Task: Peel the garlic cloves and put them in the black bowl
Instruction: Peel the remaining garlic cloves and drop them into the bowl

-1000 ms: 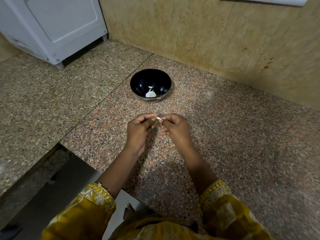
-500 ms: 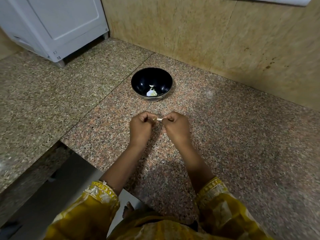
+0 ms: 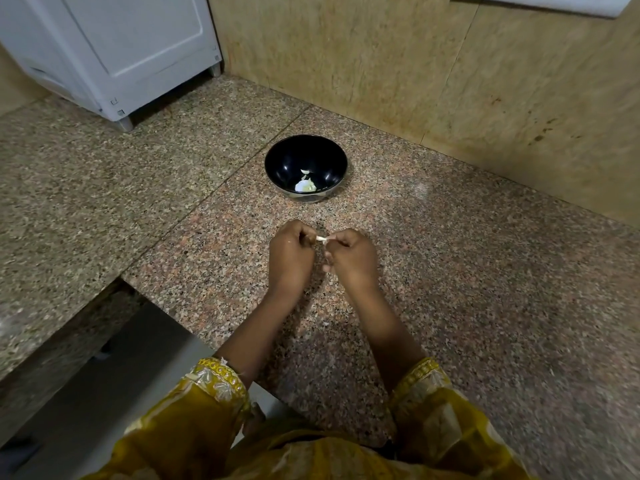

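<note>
Worn: loose mustard-yellow garment (image 3: pixel 329 457) with a pale, faded floral print. The left sleeve (image 3: pixel 180 424) ends mid-forearm in a wide cuff (image 3: pixel 221 375) with gold embroidered trim and pale stitched motifs. The right sleeve (image 3: pixel 441 415) is the same cloth, with a narrower gold-beaded band (image 3: pixel 420 370).

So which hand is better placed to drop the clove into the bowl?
Probably left: left hand lies almost straight before the black bowl, right hand further aside. Both pinch the clove.
</note>
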